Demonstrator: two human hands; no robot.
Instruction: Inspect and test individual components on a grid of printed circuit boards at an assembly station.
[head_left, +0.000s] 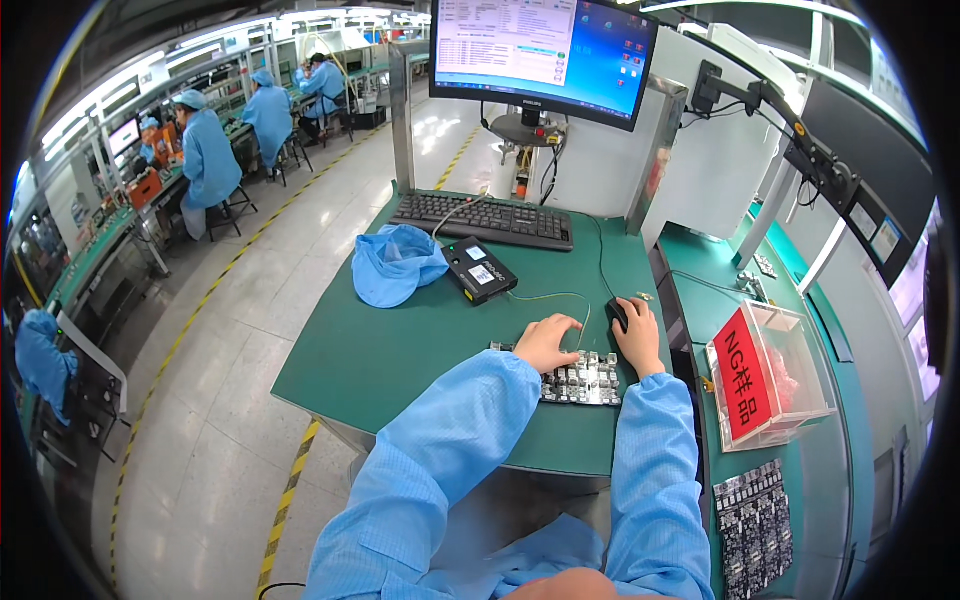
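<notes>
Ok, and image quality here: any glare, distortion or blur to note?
Head view: straight edges bend toward the black, rounded rim; head view: bright lights leave white glare patches on the floor; head view: left hand, right hand and circuit boards look fairly sharp; head view: much of the monitor's text is too small to read.
</notes>
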